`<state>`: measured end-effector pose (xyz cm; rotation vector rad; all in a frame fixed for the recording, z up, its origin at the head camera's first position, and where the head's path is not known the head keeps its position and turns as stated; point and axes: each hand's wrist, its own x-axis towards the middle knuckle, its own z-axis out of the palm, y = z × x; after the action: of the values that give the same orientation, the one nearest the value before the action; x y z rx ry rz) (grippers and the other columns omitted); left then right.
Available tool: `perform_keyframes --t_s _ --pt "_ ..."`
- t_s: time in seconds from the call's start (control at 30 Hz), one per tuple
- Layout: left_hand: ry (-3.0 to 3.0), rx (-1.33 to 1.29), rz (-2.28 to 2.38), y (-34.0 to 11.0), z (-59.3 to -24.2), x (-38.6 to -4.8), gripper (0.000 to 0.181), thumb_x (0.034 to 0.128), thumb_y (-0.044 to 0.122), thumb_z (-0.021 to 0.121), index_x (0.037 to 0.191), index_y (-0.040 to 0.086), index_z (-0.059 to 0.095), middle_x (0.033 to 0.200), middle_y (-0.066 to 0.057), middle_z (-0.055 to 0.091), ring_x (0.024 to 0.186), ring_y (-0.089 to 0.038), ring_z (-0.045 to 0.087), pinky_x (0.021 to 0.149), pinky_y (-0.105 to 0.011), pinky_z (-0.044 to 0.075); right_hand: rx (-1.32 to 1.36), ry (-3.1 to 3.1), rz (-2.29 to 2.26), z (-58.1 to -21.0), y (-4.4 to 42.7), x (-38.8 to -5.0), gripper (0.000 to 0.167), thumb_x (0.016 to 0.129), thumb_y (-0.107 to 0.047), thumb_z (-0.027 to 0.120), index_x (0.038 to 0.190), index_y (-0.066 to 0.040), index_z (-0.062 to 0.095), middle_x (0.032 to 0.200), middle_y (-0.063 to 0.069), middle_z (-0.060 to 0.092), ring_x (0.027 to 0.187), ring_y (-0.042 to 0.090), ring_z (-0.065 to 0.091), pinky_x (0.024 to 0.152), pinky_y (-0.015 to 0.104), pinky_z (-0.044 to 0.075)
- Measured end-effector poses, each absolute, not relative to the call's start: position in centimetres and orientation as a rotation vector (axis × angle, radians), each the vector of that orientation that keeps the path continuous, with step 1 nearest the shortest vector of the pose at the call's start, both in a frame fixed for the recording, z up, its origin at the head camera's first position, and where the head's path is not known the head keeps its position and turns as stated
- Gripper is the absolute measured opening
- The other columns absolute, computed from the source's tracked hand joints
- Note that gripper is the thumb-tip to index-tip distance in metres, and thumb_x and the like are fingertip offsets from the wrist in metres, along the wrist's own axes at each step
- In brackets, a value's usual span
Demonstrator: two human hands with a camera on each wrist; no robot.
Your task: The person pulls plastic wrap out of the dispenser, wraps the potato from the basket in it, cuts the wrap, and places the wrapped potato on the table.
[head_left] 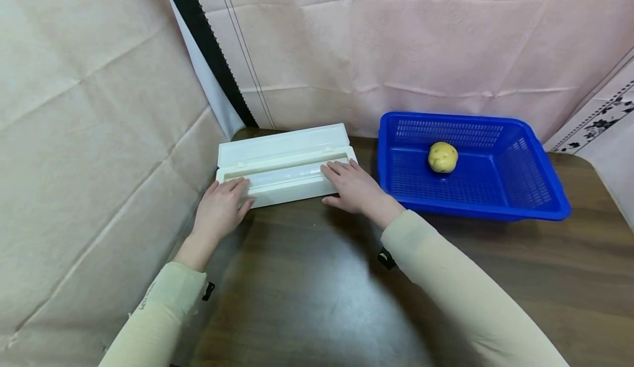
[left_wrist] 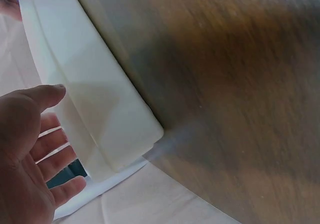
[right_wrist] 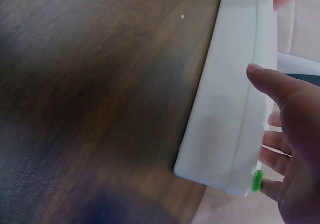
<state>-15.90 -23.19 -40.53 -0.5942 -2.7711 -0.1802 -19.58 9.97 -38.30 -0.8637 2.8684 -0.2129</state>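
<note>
**The Lid (head_left: 282,142) Was Up**

We saw the white box (head_left: 283,195) on the far left of the table (head_left: 297,284). Its lid was tipped back, so that bit seemed done. A shiny strip like clear film (head_left: 284,177) lay along its long gap; we saw none pulled out. The left hand (head_left: 218,210) and right hand (head_left: 355,190) touched the box, fingers loose and spread, gripping nothing we could see. The lid wasn't closed yet.

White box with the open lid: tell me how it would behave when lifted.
The white box looks stiff, given its straight edges. Its smooth sides could be slippery. The open lid may swing, as it seems joined along the far edge.
</note>
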Motion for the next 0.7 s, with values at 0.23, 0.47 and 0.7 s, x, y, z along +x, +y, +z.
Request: perform_keyframes --t_s 0.23,0.47,0.7 --pt "-2.729 -0.607 -0.157 -23.4 -41.1 -16.1 0.038 0.0965 0.013 0.078 0.130 -0.002 0.071 0.130 -0.021 0.072 0.119 -0.041 0.069 0.108 -0.061 0.047 -0.872 2.889 -0.208 -38.6 10.4 -19.5 0.079 0.103 -0.045 0.070 0.165 -0.007 0.039 0.168 0.016 0.042 0.156 0.035 0.038 0.131 0.057 0.015" --pt "-2.621 -0.647 -0.131 -23.6 -41.5 -16.0 0.029 0.0930 0.007 0.079 0.121 -0.001 0.074 0.120 -0.019 0.076 0.110 -0.040 0.070 0.105 -0.062 0.048 -0.914 2.907 -0.191 -38.7 10.5 -19.3 0.076 0.103 -0.043 0.072 0.162 -0.005 0.044 0.164 0.017 0.048 0.152 0.037 0.044 0.130 0.058 0.019" --pt "-2.568 -0.665 -0.127 -23.6 -41.7 -16.1 0.027 0.0910 0.006 0.081 0.116 -0.001 0.074 0.109 -0.018 0.077 0.104 -0.040 0.071 0.104 -0.062 0.049 -0.938 2.936 -0.193 -38.7 10.7 -19.4 0.068 0.103 -0.042 0.072 0.156 -0.005 0.052 0.157 0.016 0.055 0.146 0.037 0.051 0.129 0.059 0.022"
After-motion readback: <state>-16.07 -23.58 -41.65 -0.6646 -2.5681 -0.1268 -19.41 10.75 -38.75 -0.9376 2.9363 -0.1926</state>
